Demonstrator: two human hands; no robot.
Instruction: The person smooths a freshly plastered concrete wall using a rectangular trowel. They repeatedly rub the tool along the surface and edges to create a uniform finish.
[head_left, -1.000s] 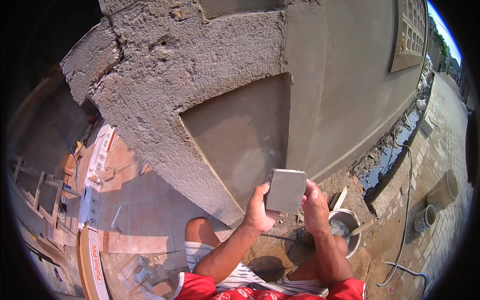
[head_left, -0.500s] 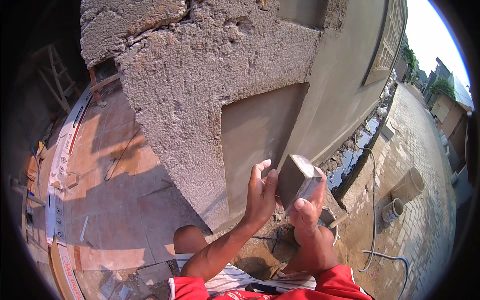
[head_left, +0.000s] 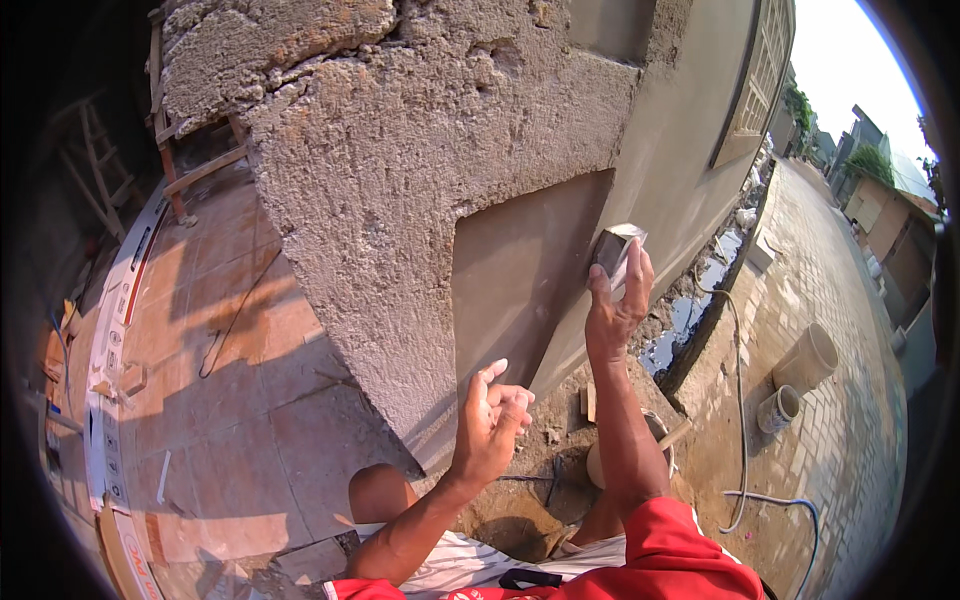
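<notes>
My right hand [head_left: 619, 300] is raised on a stretched arm and grips a small grey box-shaped block [head_left: 612, 250] with a pale, shiny edge. It holds the block at the right border of the smooth recessed panel [head_left: 520, 260] in the wall; whether the block touches the plaster I cannot tell. My left hand [head_left: 490, 420] hovers in front of the panel's lower part, empty, its fingers apart and loosely bent. Rough grey plaster [head_left: 370, 200] surrounds the panel on the left and above, and a smooth plastered wall [head_left: 660, 190] runs off to the right.
A bucket with a wooden handle [head_left: 676, 433] stands beside my right forearm. Two pails, one larger [head_left: 808, 358] and one smaller [head_left: 778, 410], sit on the paving by a hose [head_left: 742, 420]. A wet gutter [head_left: 690, 325] follows the wall. Tiled floor [head_left: 250, 430] lies left.
My right hand has carried the block up and away to the panel's right edge. My left hand has come off the block's side and dropped lower.
</notes>
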